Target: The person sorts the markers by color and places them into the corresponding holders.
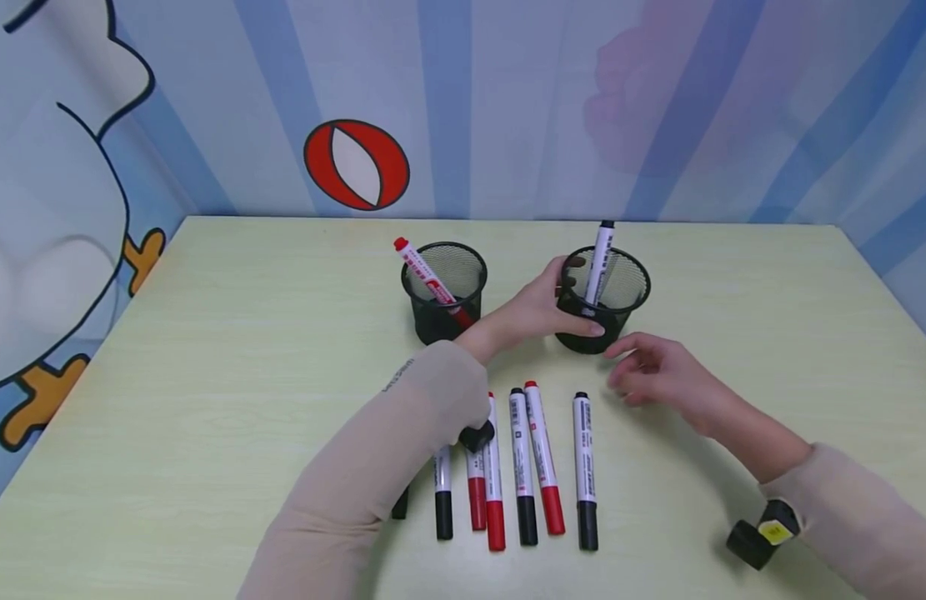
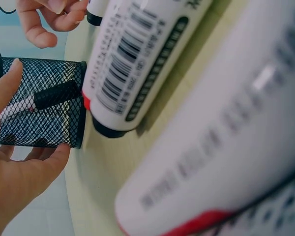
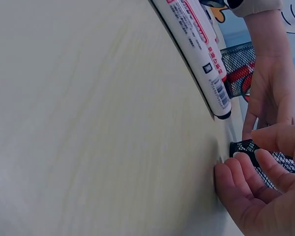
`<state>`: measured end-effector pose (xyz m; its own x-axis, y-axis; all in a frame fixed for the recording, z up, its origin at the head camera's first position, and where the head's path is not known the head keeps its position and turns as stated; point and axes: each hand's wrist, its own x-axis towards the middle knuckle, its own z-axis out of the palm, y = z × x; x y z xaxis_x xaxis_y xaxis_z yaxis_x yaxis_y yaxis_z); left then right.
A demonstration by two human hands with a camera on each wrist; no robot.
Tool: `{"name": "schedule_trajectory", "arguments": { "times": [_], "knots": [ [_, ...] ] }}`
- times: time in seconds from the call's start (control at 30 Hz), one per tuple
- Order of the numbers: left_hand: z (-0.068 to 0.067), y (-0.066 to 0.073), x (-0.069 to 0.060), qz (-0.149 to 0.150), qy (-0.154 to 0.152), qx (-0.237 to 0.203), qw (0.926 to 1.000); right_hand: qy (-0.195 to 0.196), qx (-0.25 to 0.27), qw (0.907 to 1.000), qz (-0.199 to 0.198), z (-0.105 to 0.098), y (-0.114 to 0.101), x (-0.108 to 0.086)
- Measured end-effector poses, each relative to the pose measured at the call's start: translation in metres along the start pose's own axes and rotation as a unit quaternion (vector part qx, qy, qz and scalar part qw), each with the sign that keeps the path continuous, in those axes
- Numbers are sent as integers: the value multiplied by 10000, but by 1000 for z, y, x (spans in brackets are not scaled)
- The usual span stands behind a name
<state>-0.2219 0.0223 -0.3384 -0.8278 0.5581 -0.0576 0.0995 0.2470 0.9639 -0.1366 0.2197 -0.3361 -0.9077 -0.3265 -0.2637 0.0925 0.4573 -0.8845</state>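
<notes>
My left hand (image 1: 545,304) grips the right black mesh pen cup (image 1: 631,312) from its left side, with the thumb across the front. A black-capped marker (image 1: 600,262) leans inside that cup; the left wrist view shows its black end (image 2: 56,94) through the mesh. Just in front of the cup, to its right, hovers my right hand (image 1: 661,371), fingers loosely bent around nothing. In the right wrist view the fingers of this hand (image 3: 265,191) overlap the cup's mesh; whether they touch it I cannot tell.
Left of the held cup stands another mesh pen cup (image 1: 425,321) with a red marker (image 1: 428,275) in it. Several red and black markers, among them a black one (image 1: 585,471), lie in a row nearer me, some partly behind my left sleeve (image 1: 372,467). A patterned wall (image 1: 508,108) borders the table's back.
</notes>
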Motion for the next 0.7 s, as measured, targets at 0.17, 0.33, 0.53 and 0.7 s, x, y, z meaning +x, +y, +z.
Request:
{"name": "schedule_trajectory", "arguments": {
  "times": [0.17,0.33,0.53,0.7],
  "knots": [
    [0,1,-1,-16,22,58,10000,-86,-108,9999,29,8,-1,1],
    [-1,1,-2,-23,-18,74,10000,-175,-235,9995,86,13,-3,1],
    [-1,0,0,-64,-18,143,9999,-164,-359,9991,127,17,-4,1],
    [0,0,0,-99,38,133,9999,-136,-462,9988,134,20,-6,0]
  ]
}}
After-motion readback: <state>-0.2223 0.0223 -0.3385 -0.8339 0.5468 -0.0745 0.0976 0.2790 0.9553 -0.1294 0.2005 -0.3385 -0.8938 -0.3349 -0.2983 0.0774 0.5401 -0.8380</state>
